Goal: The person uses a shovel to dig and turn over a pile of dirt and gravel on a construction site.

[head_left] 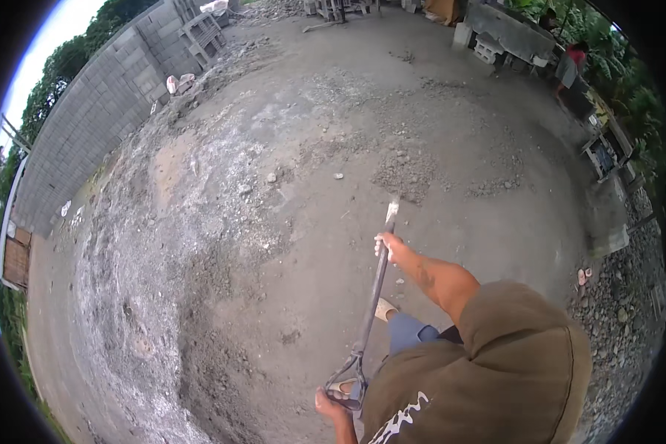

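A long shovel slants across the ground in front of me, its grip end low and near my body. My left hand is closed around the looped grip. Farther along, my right hand wraps the dark shaft, with pale grey residue on its fingers. The shaft's far end is whitish and meets the ground at the near edge of a small gravel heap; the blade cannot be made out clearly. My feet, in light-coloured clogs, stand beside the shaft.
Left lies a wide mound of grey, white-dusted rubble, with a block wall behind. Loose stones cover the ground at right. Pink slippers lie there. Another person stands at the far right near a concrete slab.
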Demonstrator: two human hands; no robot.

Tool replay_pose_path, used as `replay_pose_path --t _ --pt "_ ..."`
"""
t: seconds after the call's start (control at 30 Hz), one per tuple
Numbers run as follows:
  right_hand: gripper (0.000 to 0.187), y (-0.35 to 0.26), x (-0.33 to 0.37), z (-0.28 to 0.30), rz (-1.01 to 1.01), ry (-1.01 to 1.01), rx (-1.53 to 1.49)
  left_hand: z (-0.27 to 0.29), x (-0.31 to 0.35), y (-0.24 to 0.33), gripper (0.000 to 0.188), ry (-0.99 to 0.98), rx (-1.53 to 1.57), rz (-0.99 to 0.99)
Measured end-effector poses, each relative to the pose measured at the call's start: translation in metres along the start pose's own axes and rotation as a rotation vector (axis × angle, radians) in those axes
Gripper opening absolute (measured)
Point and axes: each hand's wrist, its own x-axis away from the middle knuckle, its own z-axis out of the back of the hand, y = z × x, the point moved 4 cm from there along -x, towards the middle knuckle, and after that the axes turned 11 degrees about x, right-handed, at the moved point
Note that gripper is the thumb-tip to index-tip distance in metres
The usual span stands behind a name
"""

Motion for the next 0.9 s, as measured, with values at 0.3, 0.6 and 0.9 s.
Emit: replay_pose_path --t 0.3,0.6,0.9 --pt "0.011 -0.307 0.050 0.239 0.287 -0.002 -0.182 -0.436 0.196 0.036 0.031 -1.094 0.037 0.335" --pt "0.030 -0.008 -0.114 0.182 -0.038 0.373 -0.057 -0.236 0.065 0.055 0.030 -0.476 0.142 0.278" --pt "0.008 0.307 0.126 -0.248 -0.511 -0.525 0.625 0.194 0.117 0.094 0.038 0.603 0.369 -0.249"
